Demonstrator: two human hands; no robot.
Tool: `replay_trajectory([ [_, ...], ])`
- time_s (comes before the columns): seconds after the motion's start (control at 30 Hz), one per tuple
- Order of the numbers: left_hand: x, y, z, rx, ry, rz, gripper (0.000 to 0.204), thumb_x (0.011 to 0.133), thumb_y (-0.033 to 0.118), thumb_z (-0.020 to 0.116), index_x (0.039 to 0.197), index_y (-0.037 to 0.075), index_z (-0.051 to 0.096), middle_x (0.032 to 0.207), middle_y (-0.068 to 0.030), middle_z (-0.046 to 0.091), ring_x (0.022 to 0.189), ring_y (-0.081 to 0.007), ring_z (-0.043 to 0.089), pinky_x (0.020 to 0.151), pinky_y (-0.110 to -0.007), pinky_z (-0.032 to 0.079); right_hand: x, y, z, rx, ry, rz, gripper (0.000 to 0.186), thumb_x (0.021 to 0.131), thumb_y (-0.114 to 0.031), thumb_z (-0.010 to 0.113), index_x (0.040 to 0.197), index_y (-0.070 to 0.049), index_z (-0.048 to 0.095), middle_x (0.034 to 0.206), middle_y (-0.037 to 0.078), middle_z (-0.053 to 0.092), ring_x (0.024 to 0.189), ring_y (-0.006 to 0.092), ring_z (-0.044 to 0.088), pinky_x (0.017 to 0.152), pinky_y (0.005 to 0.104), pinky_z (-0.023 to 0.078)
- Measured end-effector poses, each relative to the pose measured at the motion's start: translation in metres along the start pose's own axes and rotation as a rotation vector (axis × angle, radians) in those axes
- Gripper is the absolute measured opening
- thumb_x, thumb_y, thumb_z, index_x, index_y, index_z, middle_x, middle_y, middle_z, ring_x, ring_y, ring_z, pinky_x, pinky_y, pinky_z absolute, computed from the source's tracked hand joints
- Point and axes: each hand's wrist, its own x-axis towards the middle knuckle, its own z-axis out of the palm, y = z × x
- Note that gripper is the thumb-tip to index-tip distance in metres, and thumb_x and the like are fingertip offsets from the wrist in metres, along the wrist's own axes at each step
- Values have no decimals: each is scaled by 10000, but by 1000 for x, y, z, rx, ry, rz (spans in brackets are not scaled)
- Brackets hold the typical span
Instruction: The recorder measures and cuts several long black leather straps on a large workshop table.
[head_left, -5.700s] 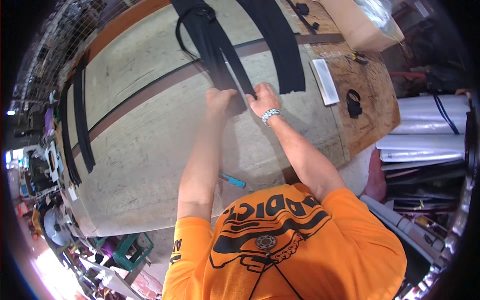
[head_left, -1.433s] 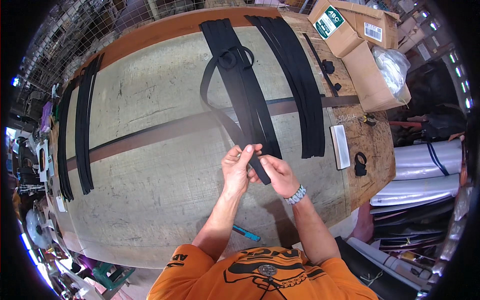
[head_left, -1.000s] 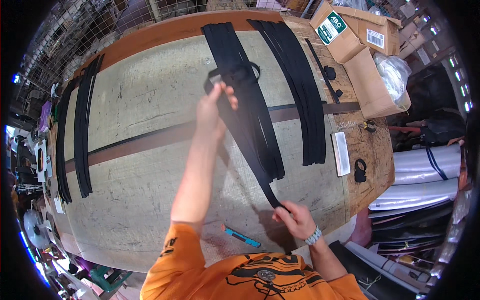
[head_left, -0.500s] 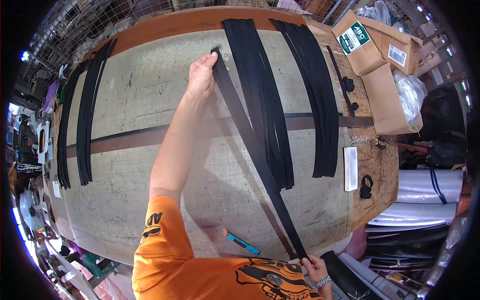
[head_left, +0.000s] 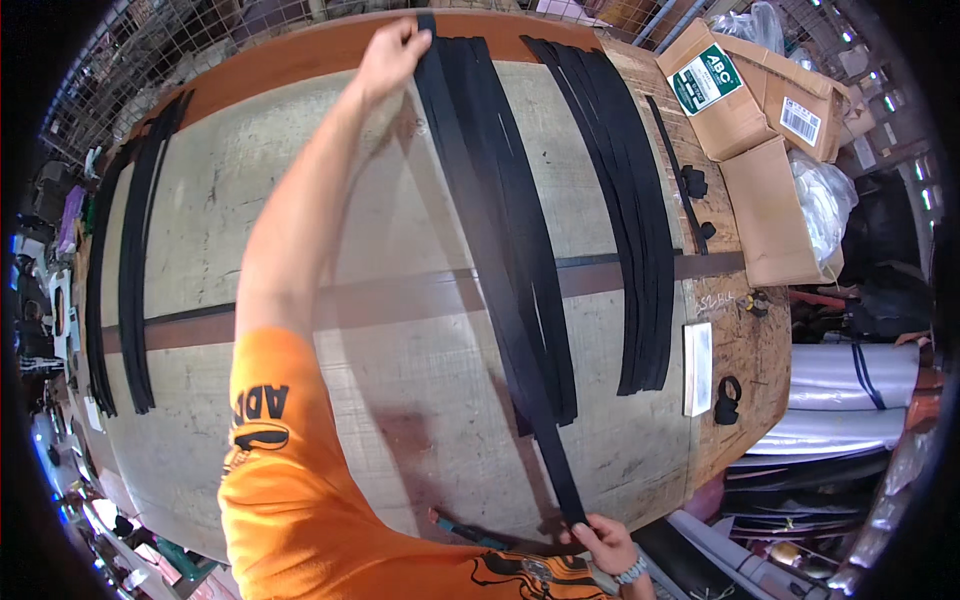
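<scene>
A long black flat strap [head_left: 559, 478] is stretched lengthwise across the worktable. At its far end my left hand [head_left: 395, 55] is closed, pinching the strap near the table's far edge. My right hand [head_left: 605, 545], a watch band on its wrist, grips the near end close to my body. Between the hands, the strap runs along the left side of a bundle of black straps [head_left: 530, 270], overlapping it. Further right lies another black bundle [head_left: 640, 250]. Two narrower groups of black straps [head_left: 145, 260] lie at the far left.
A teal-handled tool [head_left: 468, 531] lies near my shirt, partly covered. An opened cardboard box [head_left: 765, 200] with clear plastic stands at the right. Along the right edge are a white block [head_left: 698, 370] and a black ring-shaped item [head_left: 728, 400]. A brown band [head_left: 380, 305] crosses the table.
My left hand has moved away from me to the far edge with the strap's end. The right hand has shifted slightly left and up. The strap now lies closer along the middle bundle.
</scene>
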Motion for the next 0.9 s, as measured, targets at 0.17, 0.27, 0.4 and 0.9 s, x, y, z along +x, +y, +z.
replay_trajectory([
  [0.17,117,-82,23,312,148,-22,311,977,323,631,997,12,644,803,-151,661,758,-217,623,742,-377,499,81,-58,47,170,-85,-129,287,1049,-148,561,1217,73,631,1005,94,732,933,145,692,881,290,547],
  [0.27,118,-131,21,367,75,-13,325,978,329,617,1022,8,644,886,-198,684,834,-303,656,806,-398,505,109,-62,66,263,-149,-77,294,1046,-163,573,1213,72,630,1022,100,725,939,152,696,886,295,553],
  [0.4,91,-177,66,258,162,-59,338,976,330,616,1138,38,667,1009,-197,715,984,-303,694,885,-386,504,136,-47,72,293,-59,34,270,1033,-125,591,1203,81,630,1035,120,716,950,171,700,875,308,574],
  [0.9,50,-160,15,-13,292,-144,672,901,349,759,1370,-70,523,1318,-196,618,1176,-273,600,969,-367,493,128,-72,84,568,-157,115,225,1037,-140,573,1079,79,593,1035,156,698,938,242,711,895,361,592],
])
